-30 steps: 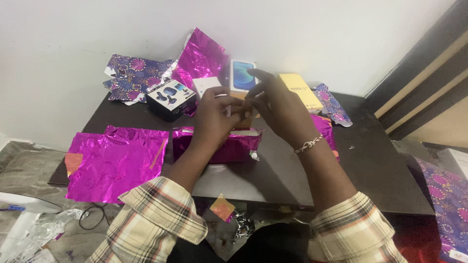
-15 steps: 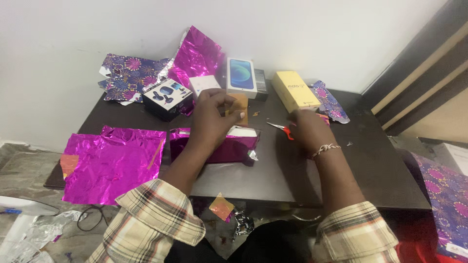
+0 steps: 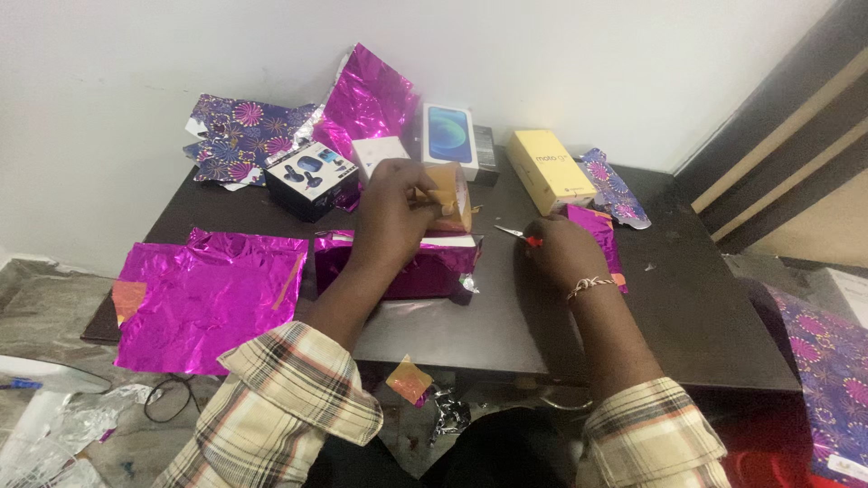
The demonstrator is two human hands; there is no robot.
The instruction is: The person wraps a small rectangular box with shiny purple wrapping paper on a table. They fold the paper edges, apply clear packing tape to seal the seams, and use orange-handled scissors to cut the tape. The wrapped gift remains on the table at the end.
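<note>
- Left hand [image 3: 393, 210] raised above the magenta-wrapped box [image 3: 398, 267], fingers pinched on a strip of brown tape [image 3: 446, 201].
- Right hand [image 3: 562, 253] down on the dark table [image 3: 696, 316], closed over the red-handled scissors [image 3: 520, 235]; blades poke out leftward.
- Hands well apart.
- Loose magenta foil sheet [image 3: 208, 298] lies at left.

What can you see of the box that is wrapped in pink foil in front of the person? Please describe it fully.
The foil-wrapped box is a long, low block lying flat on the dark table, its long side facing the person. Shiny, crinkled magenta foil covers its front and left end. At the top right the wrap is open, and a white edge shows there. A loose silvery flap hangs at the lower right corner. The left hand and its forearm cross above it and hide its middle; whether they touch it cannot be told.
</note>
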